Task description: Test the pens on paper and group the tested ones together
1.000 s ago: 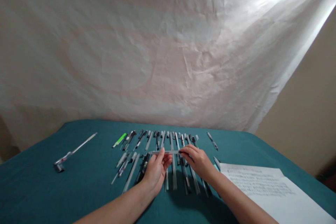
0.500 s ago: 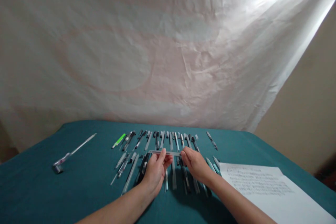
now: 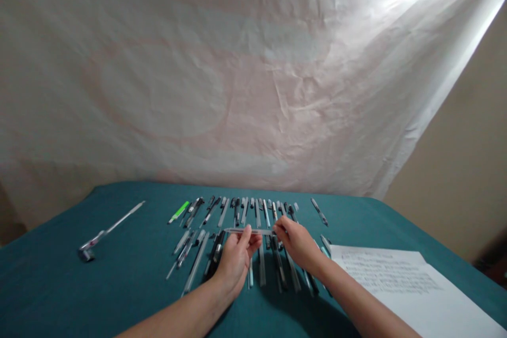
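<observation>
Above the middle of the table, my left hand is closed on a clear pen, which lies level across its thumb and fingers with a pointed end to the left. My right hand is pinched at the pen's right end; whether a small part sits in its fingertips is too small to tell. Below and around both hands lie two rows of pens and pen parts: clear barrels, black pens and loose caps. My hands hide some of the nearer row.
A teal cloth covers the table. At left lies a long thin clear piece with a dark end. A green pen is left of the rows, a lone pen at right. Written paper sheets lie front right; a pale sheet hangs behind.
My right hand has risen slightly and its wrist has turned a little at the pen's end. My left hand and the pen have hardly moved.
</observation>
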The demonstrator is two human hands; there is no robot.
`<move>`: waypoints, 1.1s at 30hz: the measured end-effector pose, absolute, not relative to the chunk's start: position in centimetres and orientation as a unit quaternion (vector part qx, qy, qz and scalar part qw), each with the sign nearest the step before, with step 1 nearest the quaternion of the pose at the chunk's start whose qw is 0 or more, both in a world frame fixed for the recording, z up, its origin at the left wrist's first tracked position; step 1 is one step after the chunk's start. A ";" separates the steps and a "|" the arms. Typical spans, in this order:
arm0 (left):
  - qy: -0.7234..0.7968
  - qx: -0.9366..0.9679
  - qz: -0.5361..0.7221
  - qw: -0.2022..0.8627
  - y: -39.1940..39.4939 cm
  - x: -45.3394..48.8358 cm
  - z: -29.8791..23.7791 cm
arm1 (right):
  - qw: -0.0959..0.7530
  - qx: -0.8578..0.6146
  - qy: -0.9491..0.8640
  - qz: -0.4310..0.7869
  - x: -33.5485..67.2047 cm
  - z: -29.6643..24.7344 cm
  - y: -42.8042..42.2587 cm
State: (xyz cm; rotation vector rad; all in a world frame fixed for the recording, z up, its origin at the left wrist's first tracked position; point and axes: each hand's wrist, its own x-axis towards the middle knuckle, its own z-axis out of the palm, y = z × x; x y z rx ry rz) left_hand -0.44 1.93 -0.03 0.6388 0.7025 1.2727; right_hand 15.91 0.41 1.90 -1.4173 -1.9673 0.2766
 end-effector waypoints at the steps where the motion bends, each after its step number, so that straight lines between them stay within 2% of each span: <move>1: 0.314 0.287 0.573 0.700 2.0 -0.5 0.0 | 0.344 -0.548 -0.754 0.111 16.0 1.8 0.5; 6: 0.304 0.287 0.588 0.692 2.6 -0.8 -0.1 | 0.371 -0.494 -0.771 0.156 16.4 1.8 0.7; 14: 0.295 0.304 0.580 0.696 2.2 -0.6 0.5 | 0.340 -0.493 -0.799 0.052 16.2 1.8 0.4; 21: 0.295 0.298 0.577 0.701 2.2 -0.6 0.4 | 0.332 -0.516 -0.763 0.203 16.0 1.6 0.4; 25: 0.297 0.292 0.580 0.700 2.2 -0.6 0.4 | 0.360 -0.508 -0.769 0.145 16.0 1.8 0.3; 28: 0.294 0.297 0.577 0.702 2.0 -0.5 0.4 | 0.342 -0.522 -0.775 0.102 16.0 1.7 0.4; 33: 0.303 0.284 0.572 0.708 1.9 -0.4 0.2 | 0.335 -0.511 -0.777 0.150 16.3 2.1 0.3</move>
